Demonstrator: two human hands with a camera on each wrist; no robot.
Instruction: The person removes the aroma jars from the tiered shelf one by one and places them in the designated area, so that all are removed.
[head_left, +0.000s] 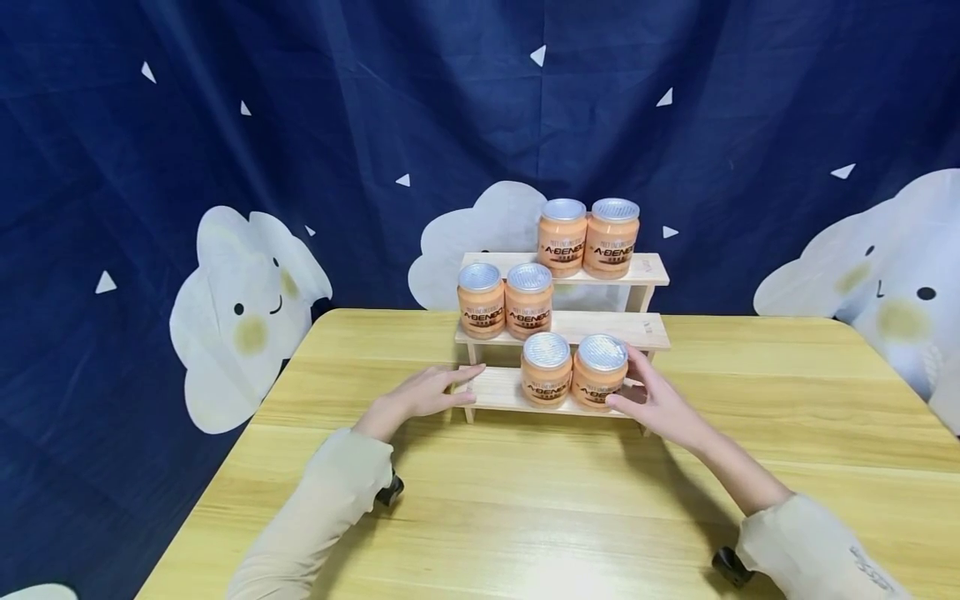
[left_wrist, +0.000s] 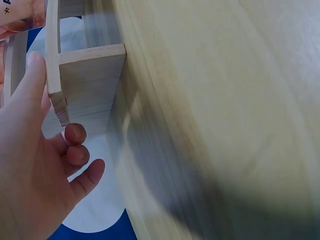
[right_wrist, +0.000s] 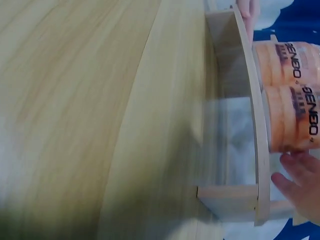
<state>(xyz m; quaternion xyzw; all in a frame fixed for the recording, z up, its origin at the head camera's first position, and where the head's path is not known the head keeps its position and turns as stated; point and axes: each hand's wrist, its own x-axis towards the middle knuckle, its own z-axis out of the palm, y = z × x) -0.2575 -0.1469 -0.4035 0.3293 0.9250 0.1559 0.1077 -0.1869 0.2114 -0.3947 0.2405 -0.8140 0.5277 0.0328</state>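
With left fingers (head_left: pixel 463 374) relaxed at the rack (head_left: pixel 600 325)'s left end and right fingers (head_left: pixel 642 365) wide against the front-right jar (head_left: pixel 597 382) on the bottom shelf (head_left: pixel 491 387), best nudge gently and low, keeping it upright beside its neighbour (head_left: pixel 546 381).

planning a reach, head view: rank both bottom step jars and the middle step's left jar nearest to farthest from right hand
1. Right bottom jar: beside the right hand.
2. Left bottom jar: left of that.
3. Middle-step left jar: farther left, higher.
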